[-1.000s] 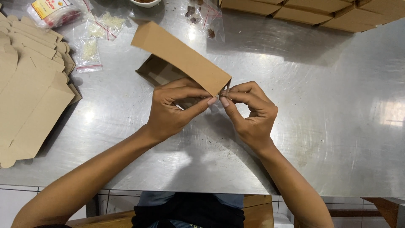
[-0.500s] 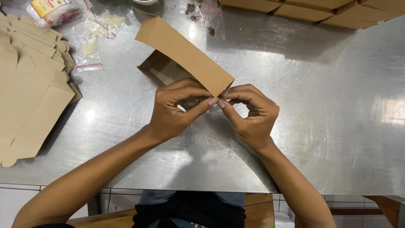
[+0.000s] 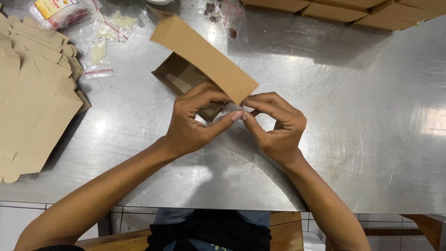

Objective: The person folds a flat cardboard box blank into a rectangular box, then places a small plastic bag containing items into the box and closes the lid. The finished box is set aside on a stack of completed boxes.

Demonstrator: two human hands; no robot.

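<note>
Head view shows a steel surface [image 3: 353, 139] filling the frame, with a stack of flat brown cardboard blanks [image 3: 32, 102] at the left edge and small clear bags [image 3: 100, 51] at upper left. Near centre, a brown cardboard box [image 3: 200, 60] sits half-folded, open and holding nothing visible. Left hand [image 3: 195, 121] and right hand [image 3: 278, 125] meet at its lower corner, fingers pinched narrow on the flap, thumbs touching.

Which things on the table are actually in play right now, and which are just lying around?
In play:
- left hand and right hand, both pinching the near end of the brown cardboard box

Lying about:
- stack of flat cardboard blanks
- clear plastic bags
- folded boxes at the far edge
- steel table
</note>
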